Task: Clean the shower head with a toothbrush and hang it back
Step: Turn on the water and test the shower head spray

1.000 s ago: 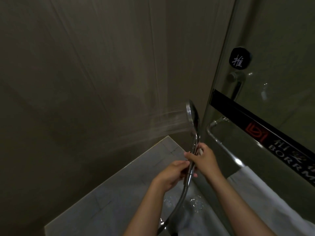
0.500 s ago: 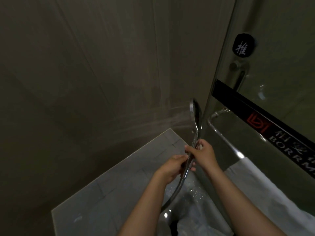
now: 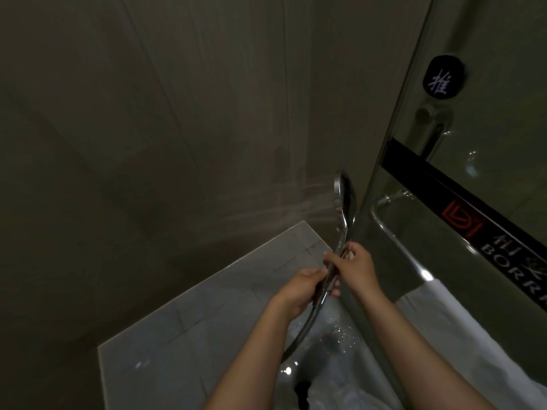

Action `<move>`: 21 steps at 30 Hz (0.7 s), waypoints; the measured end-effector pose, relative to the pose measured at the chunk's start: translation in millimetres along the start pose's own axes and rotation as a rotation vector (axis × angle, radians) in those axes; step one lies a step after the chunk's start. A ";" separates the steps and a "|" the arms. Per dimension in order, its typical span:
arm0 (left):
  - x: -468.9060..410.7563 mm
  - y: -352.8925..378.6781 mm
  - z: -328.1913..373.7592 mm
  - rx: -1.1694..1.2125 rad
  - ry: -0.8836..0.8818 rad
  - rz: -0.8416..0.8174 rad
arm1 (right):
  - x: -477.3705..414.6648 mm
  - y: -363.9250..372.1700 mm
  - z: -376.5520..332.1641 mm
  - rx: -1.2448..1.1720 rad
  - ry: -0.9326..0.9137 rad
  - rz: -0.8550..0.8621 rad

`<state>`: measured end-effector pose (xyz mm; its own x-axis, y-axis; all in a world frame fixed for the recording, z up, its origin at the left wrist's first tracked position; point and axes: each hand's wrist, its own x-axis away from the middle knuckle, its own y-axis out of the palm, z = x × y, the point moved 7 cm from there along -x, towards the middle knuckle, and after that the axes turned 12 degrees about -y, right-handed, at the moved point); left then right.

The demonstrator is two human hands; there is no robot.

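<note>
The chrome shower head [image 3: 344, 199] stands upright, edge-on to me, spraying water leftward at the dark wall. My right hand [image 3: 353, 266] grips its handle from the right, just below the head. My left hand [image 3: 305, 288] closes on the lower end of the handle, where the metal hose [image 3: 299, 335] curves down toward the floor. The two hands touch around the handle. No toothbrush is visible.
A glass shower door [image 3: 473, 261] with a black branded strip and a round black sticker [image 3: 443, 77] stands at right. Behind the glass, a chrome rail [image 3: 396, 244] carries a white towel [image 3: 461, 329]. The wet pale tile floor [image 3: 189, 335] meets dark tiled walls at the corner.
The view has shifted slightly, so hands and shower head sit lower-right in frame. Both hands keep the same grip. The spray continues leftward, a little thinner than before.
</note>
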<state>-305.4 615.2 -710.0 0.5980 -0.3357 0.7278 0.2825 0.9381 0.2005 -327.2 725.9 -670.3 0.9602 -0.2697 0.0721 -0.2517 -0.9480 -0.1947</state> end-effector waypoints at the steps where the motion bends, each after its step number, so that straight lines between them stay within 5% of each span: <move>1: 1.5 -1.1 -0.1 0.001 0.005 0.002 | -0.2 1.6 0.2 -0.001 -0.003 -0.003; 21: 76.8 -91.2 16.9 0.067 0.294 0.178 | 30.7 96.2 -74.4 -0.118 -0.233 -0.218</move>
<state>-297.9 505.3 -661.3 0.8266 -0.1677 0.5372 0.1105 0.9844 0.1373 -330.9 613.8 -614.0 0.9914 -0.0256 -0.1282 -0.0365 -0.9958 -0.0835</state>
